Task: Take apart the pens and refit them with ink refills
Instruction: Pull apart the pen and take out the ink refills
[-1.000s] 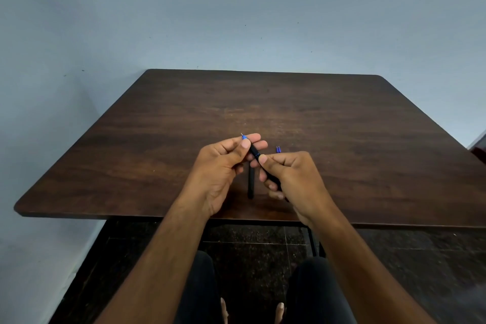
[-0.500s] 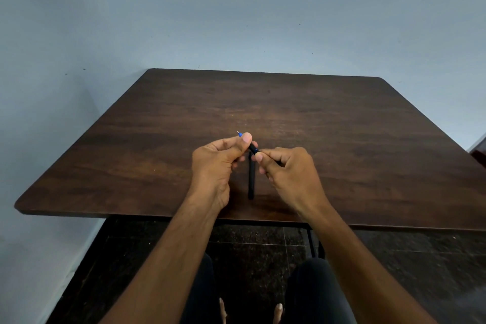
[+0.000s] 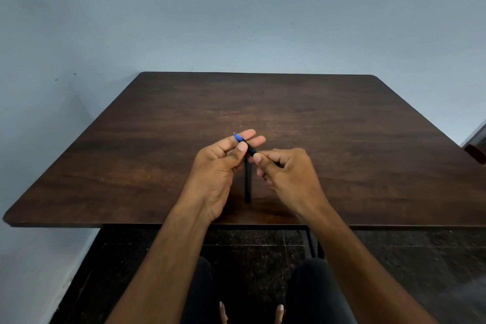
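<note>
A black pen (image 3: 249, 149) with a blue tip section and a thin metal point is held between both hands above the dark wooden table (image 3: 342, 139). My left hand (image 3: 218, 166) pinches its front end between thumb and fingers, the blue tip poking out past them. My right hand (image 3: 286, 173) grips the rear of the barrel, most of which is hidden in the fist. A second black pen (image 3: 247, 184) lies flat on the table between my wrists, pointing away from me.
The table's near edge (image 3: 105, 225) runs just under my forearms. A pale wall stands behind and to the left. Dark tiled floor, my knees and a table leg (image 3: 311, 242) show below. A dark red object (image 3: 474, 154) sits at the far right.
The hands shifted slightly. My left fingers have spread, showing more of the blue tip. The small blue piece seen on the table beside my right hand a second ago is out of view.
</note>
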Available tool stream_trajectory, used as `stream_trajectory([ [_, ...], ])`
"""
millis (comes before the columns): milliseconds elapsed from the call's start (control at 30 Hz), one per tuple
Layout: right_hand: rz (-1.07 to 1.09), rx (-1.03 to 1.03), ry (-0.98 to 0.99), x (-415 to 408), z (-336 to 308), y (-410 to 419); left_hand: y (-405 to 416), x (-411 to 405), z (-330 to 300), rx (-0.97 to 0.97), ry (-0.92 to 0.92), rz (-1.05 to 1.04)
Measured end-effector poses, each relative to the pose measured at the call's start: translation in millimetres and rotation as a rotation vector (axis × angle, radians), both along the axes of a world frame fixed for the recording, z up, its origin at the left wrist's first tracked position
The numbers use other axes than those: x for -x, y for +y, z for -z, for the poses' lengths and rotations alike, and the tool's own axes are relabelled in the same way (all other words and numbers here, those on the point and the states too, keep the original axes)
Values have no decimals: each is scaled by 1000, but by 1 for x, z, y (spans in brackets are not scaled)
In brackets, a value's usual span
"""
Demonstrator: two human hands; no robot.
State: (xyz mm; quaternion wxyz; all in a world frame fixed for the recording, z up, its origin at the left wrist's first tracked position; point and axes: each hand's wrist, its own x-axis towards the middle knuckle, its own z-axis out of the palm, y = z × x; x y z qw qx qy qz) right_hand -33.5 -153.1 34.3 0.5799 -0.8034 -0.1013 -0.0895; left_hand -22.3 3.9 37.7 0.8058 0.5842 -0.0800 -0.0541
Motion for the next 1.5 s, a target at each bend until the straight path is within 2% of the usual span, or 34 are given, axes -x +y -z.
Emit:
stream_trajectory([
  [133,-1,-6,6,1,0,0,-2,0,-2,-25,75,-145],
  [267,8,-13,-8,2,0,3,-7,2,-7,-87,33,-321],
  [367,-3,-17,-11,2,-1,5,-10,2,-9,-70,38,-380],
  [533,1,-13,-13,1,-1,7,-7,4,-9,-38,75,-239],
  [667,9,-34,-6,0,-1,3,1,5,-5,11,16,-15],
  [733,9,-41,4,0,-1,2,4,4,-3,58,1,32],
  [1133,10,-1,-15,-2,2,5,-4,-1,-6,16,134,-252],
  [1367,38,-2,-9,-6,4,2,6,-2,-6,-11,64,-27],
  [1500,28,-16,-4,-8,5,2,8,-3,-2,12,62,-87],
])
